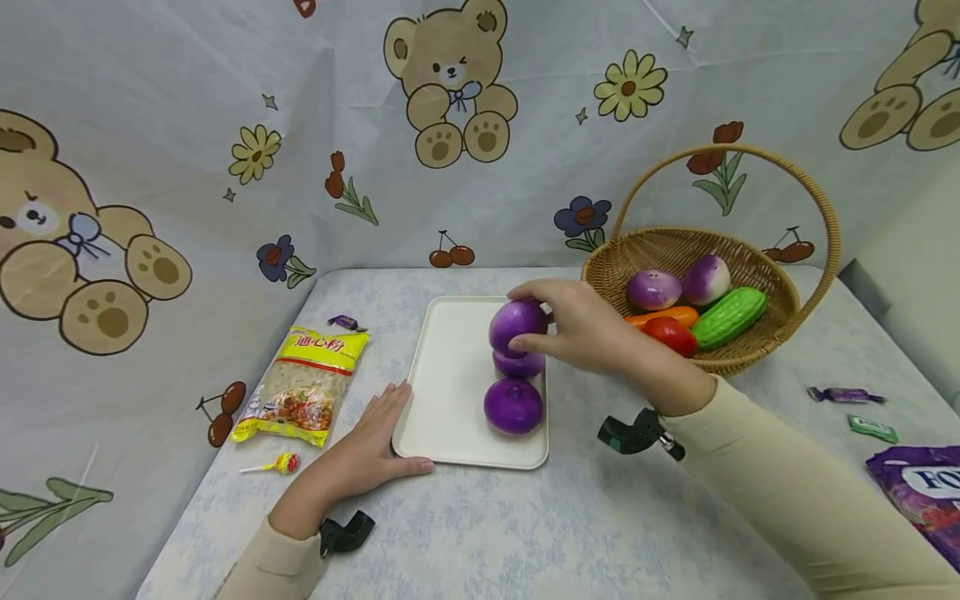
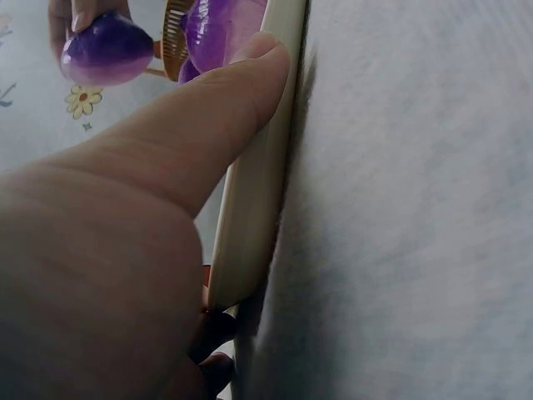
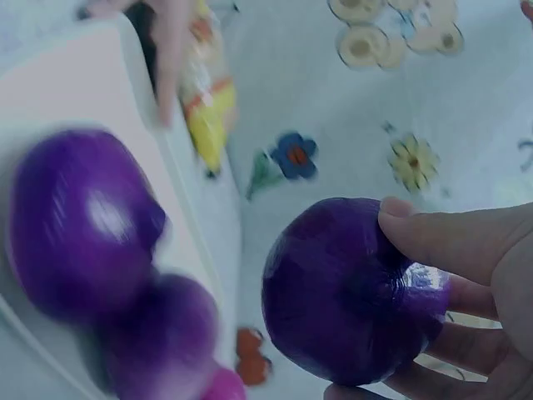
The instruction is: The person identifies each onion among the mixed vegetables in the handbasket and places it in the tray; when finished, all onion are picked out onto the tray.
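head view, item list. right hand (image 1: 581, 325): fingers and thumb curled round a purple onion (image 1: 517, 323), held above the white tray (image 1: 450, 375), over the two purple onions (image 1: 513, 392) already lying there in a row. left hand (image 1: 375, 442): fingers straight, flat on the table (image 1: 600, 517), thumb against the tray's near left edge, seemingly to keep it from sliding. basket (image 1: 750, 250) of vegetables just right of the tray; yellow packet (image 1: 303, 383) and lollipop (image 1: 279, 464) to its left.
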Tool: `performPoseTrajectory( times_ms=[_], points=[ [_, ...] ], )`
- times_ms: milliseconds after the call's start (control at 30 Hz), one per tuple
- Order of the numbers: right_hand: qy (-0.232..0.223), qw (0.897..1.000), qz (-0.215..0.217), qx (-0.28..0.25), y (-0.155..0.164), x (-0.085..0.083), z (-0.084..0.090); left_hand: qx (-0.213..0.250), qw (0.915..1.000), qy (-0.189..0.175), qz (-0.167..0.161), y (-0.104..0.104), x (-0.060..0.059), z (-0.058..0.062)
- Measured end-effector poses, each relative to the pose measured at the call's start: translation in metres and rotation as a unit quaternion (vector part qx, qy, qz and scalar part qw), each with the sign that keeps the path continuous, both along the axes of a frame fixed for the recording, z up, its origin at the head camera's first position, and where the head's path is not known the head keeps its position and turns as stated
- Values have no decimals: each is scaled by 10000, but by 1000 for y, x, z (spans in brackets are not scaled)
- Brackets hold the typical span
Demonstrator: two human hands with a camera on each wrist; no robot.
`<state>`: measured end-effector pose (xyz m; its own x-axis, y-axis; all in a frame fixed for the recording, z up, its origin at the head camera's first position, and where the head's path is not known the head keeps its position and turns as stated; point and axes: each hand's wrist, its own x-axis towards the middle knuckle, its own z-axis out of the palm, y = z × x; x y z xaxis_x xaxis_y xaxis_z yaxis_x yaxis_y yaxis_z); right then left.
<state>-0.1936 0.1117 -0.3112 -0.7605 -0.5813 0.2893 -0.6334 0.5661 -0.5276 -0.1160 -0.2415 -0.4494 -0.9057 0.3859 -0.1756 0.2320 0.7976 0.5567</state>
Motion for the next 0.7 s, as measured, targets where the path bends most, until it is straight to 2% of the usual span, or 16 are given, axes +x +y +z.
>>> performPoseTrajectory(
  times_ms=[167,367,500,700],
  points=[
    [-228,9973,639,264,-35,16,-19,25,10000,21,26,0,1,0],
    [-403,9875,1299,795,-69,22,-36,37,10000,16,29,-1,0,1],
    [-619,9804,1537,1061,-83,23,-47,94,9999,-2,36,-1,1,2],
    [-759,9740,1567,1446,-92,24,-58,82,10000,31,22,-2,2,1]
  ],
)
